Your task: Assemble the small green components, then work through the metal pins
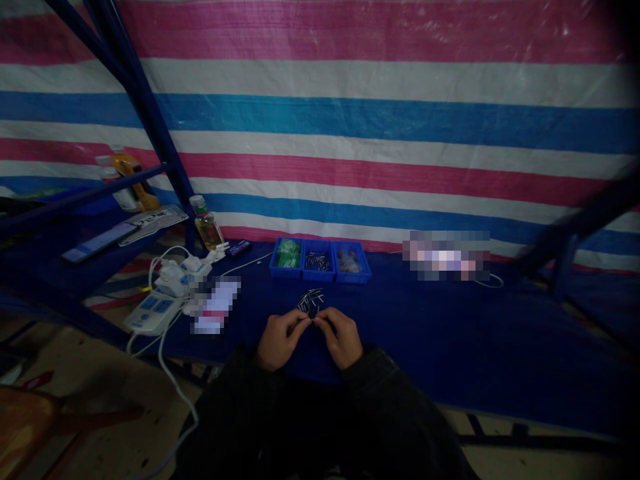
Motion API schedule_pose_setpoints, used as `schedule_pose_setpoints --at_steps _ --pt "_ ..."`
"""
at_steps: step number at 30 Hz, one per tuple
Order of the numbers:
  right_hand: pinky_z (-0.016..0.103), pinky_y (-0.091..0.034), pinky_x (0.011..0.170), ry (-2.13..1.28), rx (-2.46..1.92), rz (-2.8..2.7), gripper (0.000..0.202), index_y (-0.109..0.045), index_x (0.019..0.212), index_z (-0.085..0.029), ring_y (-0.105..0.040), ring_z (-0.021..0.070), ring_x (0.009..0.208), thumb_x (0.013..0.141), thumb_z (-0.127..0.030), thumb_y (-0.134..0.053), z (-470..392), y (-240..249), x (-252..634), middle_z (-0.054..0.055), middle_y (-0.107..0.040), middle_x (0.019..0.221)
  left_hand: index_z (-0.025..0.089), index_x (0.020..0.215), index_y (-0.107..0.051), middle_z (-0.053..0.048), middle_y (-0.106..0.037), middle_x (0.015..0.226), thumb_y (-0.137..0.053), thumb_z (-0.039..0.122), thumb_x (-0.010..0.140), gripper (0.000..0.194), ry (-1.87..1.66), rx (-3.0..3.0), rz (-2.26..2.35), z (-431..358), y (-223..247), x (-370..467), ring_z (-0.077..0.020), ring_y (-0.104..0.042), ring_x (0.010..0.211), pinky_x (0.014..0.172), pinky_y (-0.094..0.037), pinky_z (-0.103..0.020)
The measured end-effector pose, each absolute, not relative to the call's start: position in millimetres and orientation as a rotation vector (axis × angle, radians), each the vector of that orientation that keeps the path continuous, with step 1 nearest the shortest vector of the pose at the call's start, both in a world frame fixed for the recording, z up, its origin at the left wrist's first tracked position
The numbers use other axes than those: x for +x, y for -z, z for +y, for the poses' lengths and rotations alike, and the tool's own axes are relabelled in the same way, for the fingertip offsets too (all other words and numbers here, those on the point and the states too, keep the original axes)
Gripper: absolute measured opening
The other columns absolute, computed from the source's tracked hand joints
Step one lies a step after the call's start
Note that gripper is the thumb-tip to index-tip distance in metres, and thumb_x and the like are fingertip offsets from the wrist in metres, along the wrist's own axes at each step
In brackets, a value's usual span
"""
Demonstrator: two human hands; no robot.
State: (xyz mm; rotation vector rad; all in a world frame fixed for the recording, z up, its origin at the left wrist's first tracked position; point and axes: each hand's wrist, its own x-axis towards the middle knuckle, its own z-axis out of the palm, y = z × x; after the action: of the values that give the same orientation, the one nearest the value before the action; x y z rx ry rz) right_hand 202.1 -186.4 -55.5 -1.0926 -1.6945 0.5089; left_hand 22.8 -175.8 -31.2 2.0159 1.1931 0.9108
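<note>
My left hand (283, 338) and my right hand (340, 335) meet low over the blue table, thumbs and forefingers pinched close together. Whatever sits between the fingertips is too small to make out. Just beyond them lies a loose pile of thin dark and silvery pin-like pieces (311, 300). Behind the pile stand three blue bins side by side. Green packets fill the left bin (286, 272). More of the small dark pieces lie in the middle bin (318, 275), and pale brownish small items are in the right bin (353, 277).
To the left are a power strip (150, 316) with plugs and white cables, a blurred-out phone (218, 307), a bottle (206, 223) and a small dark box (238, 248). A pixelated object (447, 256) lies at the right rear. Blue metal posts frame the table (450, 347); striped sheeting (350, 133) hangs behind.
</note>
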Motion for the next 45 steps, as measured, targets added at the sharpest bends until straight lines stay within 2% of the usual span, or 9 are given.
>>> schedule_pose_setpoints --at_steps 5,13,18,23,27,36,42,45 --pt "0.03 -0.051 0.075 -0.517 -1.031 -1.679 0.011 -0.065 0.099 -0.022 -0.064 0.019 0.08 0.098 -0.023 -0.054 -187.5 54.2 201.6 0.004 -0.067 0.087 0.015 0.088 -0.07 0.004 -0.052 0.059 -0.053 0.038 0.099 0.03 -0.93 1.999 1.203 -175.4 31.5 22.6 -0.0095 -0.044 0.052 0.055 -0.032 -0.021" --pt "0.03 -0.048 0.072 -0.501 -1.066 -1.669 0.02 -0.061 0.082 -0.021 -0.061 0.0182 0.074 0.099 -0.024 -0.052 -187.4 51.9 201.8 0.003 -0.064 0.08 0.016 0.088 -0.071 0.003 -0.055 0.061 -0.052 0.039 0.099 0.031 -0.92 2.014 1.192 -174.7 35.7 22.8 -0.0101 -0.044 0.053 0.055 -0.032 -0.022" --pt "0.03 -0.05 0.072 -0.52 -1.036 -1.646 0.01 -0.064 0.096 -0.022 -0.063 0.0187 0.077 0.098 -0.025 -0.054 -187.5 54.9 201.8 0.004 -0.066 0.085 0.016 0.088 -0.071 0.004 -0.052 0.058 -0.054 0.037 0.098 0.029 -0.918 2.013 1.209 -174.5 32.6 23.0 -0.0095 -0.043 0.052 0.055 -0.032 -0.022" --pt "0.03 -0.048 0.071 -0.492 -1.011 -1.678 0.015 -0.061 0.088 -0.022 -0.061 0.0183 0.075 0.098 -0.022 -0.051 -188.0 54.1 200.9 0.003 -0.064 0.082 0.016 0.089 -0.071 0.004 -0.052 0.059 -0.055 0.036 0.098 0.028 -0.928 2.015 1.212 -174.7 32.6 23.5 -0.0094 -0.044 0.053 0.055 -0.032 -0.022" --pt "0.029 -0.048 0.072 -0.48 -1.061 -1.661 0.013 -0.061 0.089 -0.022 -0.062 0.0178 0.075 0.097 -0.02 -0.051 -187.4 55.2 200.6 0.002 -0.064 0.082 0.017 0.088 -0.072 0.006 -0.048 0.056 -0.055 0.036 0.098 0.027 -0.935 2.028 1.232 -174.5 34.3 23.4 -0.0093 -0.042 0.051 0.054 -0.03 -0.022" --pt "0.027 -0.046 0.068 -0.434 -1.201 -1.675 0.025 -0.061 0.082 -0.022 -0.06 0.0171 0.069 0.101 -0.03 -0.048 -185.6 56.7 203.8 0.002 -0.063 0.075 0.017 0.088 -0.073 0.006 -0.047 0.054 -0.054 0.037 0.098 0.029 -0.929 2.07 1.237 -174.9 31.5 23.1 -0.0095 -0.043 0.051 0.056 -0.032 -0.022" --pt "0.029 -0.05 0.072 -0.54 -1.076 -1.652 0.013 -0.062 0.096 -0.021 -0.064 0.0185 0.076 0.099 -0.027 -0.05 -187.9 55.2 202.3 0.004 -0.067 0.086 0.017 0.089 -0.073 0.005 -0.047 0.054 -0.055 0.036 0.097 0.028 -0.944 2.052 1.245 -175.0 29.1 23.0 -0.0097 -0.043 0.05 0.056 -0.032 -0.022" --pt "0.029 -0.051 0.072 -0.547 -1.059 -1.661 0.012 -0.061 0.095 -0.022 -0.064 0.0187 0.076 0.098 -0.026 -0.05 -188.3 55.9 201.6 0.004 -0.067 0.085 0.017 0.089 -0.073 0.005 -0.048 0.054 -0.055 0.036 0.097 0.028 -0.952 2.04 1.246 -174.8 29.6 23.2 -0.0096 -0.043 0.051 0.055 -0.032 -0.022"
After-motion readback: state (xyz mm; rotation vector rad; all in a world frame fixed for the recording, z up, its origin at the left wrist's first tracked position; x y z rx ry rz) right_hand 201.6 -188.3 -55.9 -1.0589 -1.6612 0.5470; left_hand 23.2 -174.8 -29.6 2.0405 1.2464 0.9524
